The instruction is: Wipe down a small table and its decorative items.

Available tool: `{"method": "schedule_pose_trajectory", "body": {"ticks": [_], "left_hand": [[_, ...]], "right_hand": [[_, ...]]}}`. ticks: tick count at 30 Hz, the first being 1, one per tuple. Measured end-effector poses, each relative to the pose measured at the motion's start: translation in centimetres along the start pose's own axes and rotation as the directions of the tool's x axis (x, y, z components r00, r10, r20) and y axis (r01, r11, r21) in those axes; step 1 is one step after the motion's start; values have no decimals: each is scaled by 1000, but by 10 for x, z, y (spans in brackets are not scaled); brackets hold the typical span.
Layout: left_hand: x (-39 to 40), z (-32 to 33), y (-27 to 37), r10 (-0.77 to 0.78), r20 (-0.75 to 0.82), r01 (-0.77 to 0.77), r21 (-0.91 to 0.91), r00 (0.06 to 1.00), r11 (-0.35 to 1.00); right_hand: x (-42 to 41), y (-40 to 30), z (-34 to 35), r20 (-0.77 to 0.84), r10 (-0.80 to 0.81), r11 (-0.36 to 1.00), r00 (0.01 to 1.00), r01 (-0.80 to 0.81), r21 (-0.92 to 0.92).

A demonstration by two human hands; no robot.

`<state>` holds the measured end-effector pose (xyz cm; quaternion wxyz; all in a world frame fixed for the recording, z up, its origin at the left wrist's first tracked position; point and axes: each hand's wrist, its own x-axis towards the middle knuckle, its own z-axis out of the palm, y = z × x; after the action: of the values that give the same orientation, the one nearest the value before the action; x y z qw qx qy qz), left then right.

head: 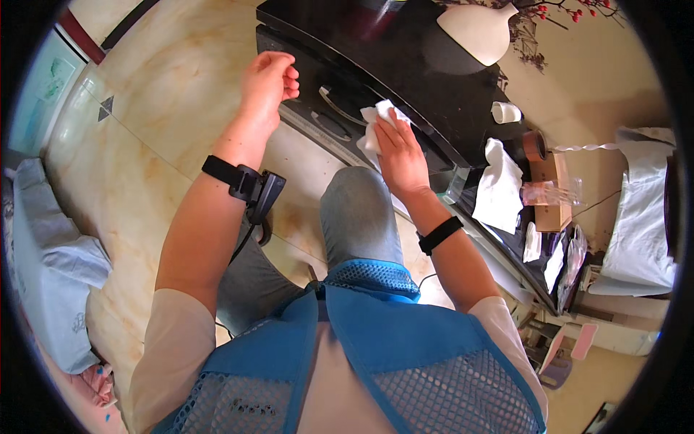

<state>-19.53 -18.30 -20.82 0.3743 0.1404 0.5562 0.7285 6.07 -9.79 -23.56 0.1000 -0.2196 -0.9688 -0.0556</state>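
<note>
My right hand (402,160) presses a crumpled white wipe (371,135) against the drawer front of a black, glossy cabinet (374,87), fingers laid over it. Just left of the wipe are two curved metal drawer handles (339,106). My left hand (271,81) hovers by the cabinet's left end, its fingers loosely curled and nothing visible in them. Whether it touches the cabinet I cannot tell. Both wrists carry black straps, the left one with a black device (265,192).
On the cabinet top stand a white vase (480,32) and a white paper cup (506,113). A lower black surface to the right holds a white cloth (499,187), a roll of brown tape (534,145) and a cardboard box (550,190). Light blue fabric (54,260) hangs at left.
</note>
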Motion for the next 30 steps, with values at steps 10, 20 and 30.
{"method": "schedule_pose_trajectory", "body": {"ticks": [10,20,30], "left_hand": [[3,13,-11,-176,154,147,182,972,972],[6,4,19,5,1,-5,-130,1000,992],[5,-3,27,38,-56,-49,-226,998,973]], "right_hand": [[-17,16,2,36,-34,993,999,38,-116],[100,-31,27,-100,-152,987,983,156,34],[60,-16,10,-62,-128,991,990,131,33]]}}
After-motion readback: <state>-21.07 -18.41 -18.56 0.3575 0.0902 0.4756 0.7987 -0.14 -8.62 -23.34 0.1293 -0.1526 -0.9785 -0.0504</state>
